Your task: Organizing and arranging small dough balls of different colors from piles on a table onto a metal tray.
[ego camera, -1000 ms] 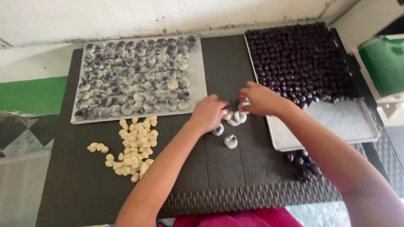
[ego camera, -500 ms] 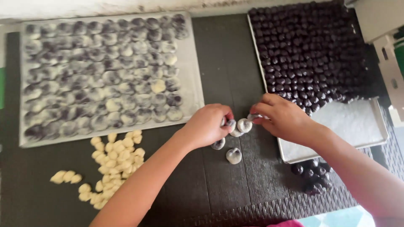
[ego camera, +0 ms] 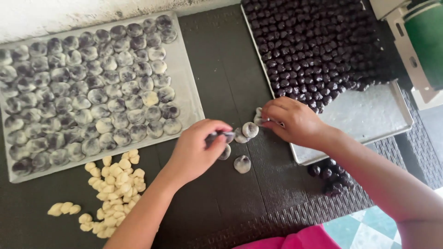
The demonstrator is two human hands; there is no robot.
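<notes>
On the dark table mat (ego camera: pixel 221 69) two trays lie well apart, one on each side. The left tray (ego camera: pixel 189 99) carries rows of filled dough balls, grey-white with dark filling showing through; they are too many and too tightly packed to count exactly. The right tray (ego camera: pixel 369 115) holds a dense mass of dark filling balls (ego camera: pixel 314 46), likewise uncountable, with its near part bare. Between the trays the left hand (ego camera: pixel 196 150) has its fingers curled closed around one dough ball (ego camera: pixel 219 137). The right hand (ego camera: pixel 295 122) pinches another pale dough piece (ego camera: pixel 259 115) at its fingertips. About four finished balls (ego camera: pixel 242 163) lie loose between and below the hands. A heap of plain dough pieces (ego camera: pixel 115 184) lies below the left tray, and several stray dark balls (ego camera: pixel 330 177) lie beside the right tray's near edge.
</notes>
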